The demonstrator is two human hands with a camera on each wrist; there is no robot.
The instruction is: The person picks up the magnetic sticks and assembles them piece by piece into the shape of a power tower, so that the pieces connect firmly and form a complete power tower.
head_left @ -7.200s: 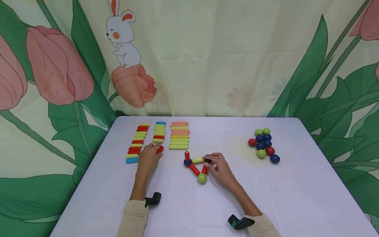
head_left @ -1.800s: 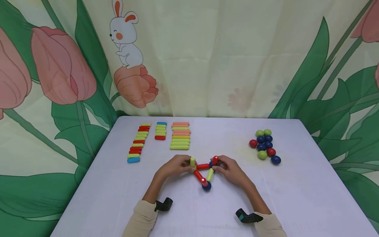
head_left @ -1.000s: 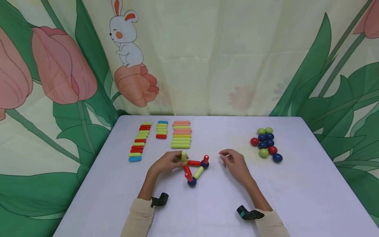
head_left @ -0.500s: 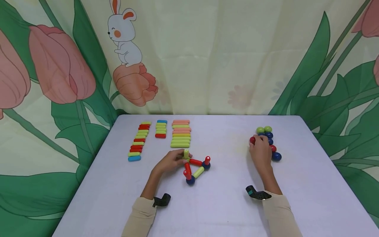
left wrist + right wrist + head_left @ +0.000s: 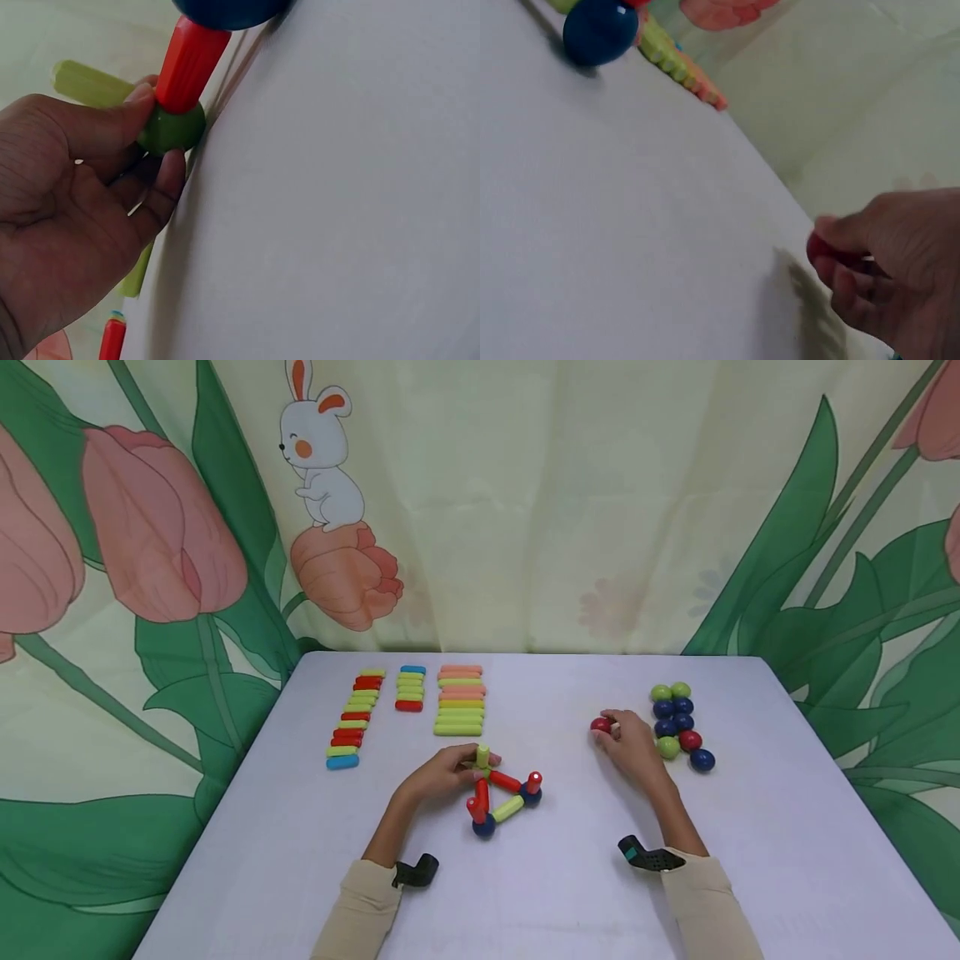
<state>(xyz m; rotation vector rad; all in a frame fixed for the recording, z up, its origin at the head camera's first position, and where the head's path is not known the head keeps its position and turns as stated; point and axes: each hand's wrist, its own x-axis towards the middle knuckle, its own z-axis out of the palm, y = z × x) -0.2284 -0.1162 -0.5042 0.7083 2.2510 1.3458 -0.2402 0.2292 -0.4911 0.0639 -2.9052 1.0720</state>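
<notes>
My left hand [image 5: 444, 773] grips the green ball [image 5: 171, 129] at the far left corner of a triangular frame of sticks and balls. Red sticks [image 5: 504, 781] run from that ball to two blue balls [image 5: 483, 826], and a yellow-green stick [image 5: 508, 810] links the blue pair. Short sticks stand up from all three corners, red on the blue balls and yellow-green on the green one. Off to the right, my right hand [image 5: 632, 750] pinches a red ball [image 5: 600, 724] between thumb and fingers; the right wrist view shows it partly covered by them.
Three columns of loose sticks [image 5: 458, 711] in red, yellow-green, blue, yellow and salmon lie at the back left of the white table [image 5: 555, 893]. A cluster of green, blue and red balls [image 5: 683, 722] sits at the back right. A printed curtain [image 5: 525, 527] hangs behind.
Over these frames, upright sticks were added to the frame's corners. My right hand let go of it, reached the ball cluster, took a red ball and moved left. My left hand kept hold of the frame.
</notes>
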